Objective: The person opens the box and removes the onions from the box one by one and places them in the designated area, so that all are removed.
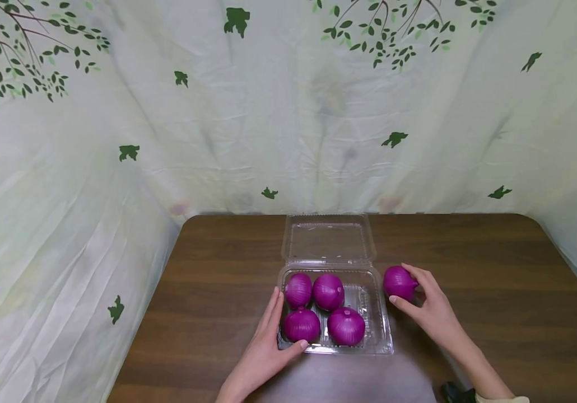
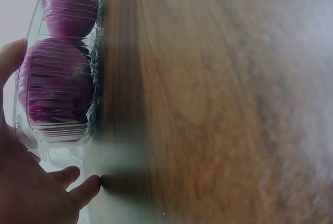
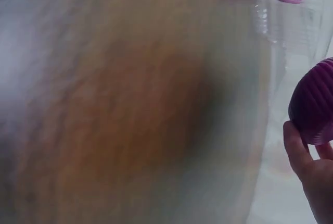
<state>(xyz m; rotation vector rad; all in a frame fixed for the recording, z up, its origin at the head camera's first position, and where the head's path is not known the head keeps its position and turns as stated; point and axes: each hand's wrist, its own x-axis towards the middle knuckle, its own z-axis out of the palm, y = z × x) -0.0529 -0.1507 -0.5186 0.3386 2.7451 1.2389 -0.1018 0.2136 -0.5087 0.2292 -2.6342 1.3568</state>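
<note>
In the head view several purple onions (image 1: 346,326) sit in a clear plastic clamshell container (image 1: 379,336), two at the back and the others in front. Its lid (image 1: 329,240) lies folded back. My left hand (image 1: 263,347) rests along the container's left side with straight fingers, its thumb at the front rim. Beyond the right side of the container, my right hand (image 1: 429,305) pinches another purple onion (image 1: 399,281) between thumb and fingers. The right wrist view shows this onion (image 3: 315,104) held raised off the table.
A brown wooden table (image 1: 495,291) carries the container. Behind it hangs a pale curtain (image 1: 288,112) printed with leaves and branches. A dark object (image 1: 457,392) shows beside my right sleeve at the lower edge.
</note>
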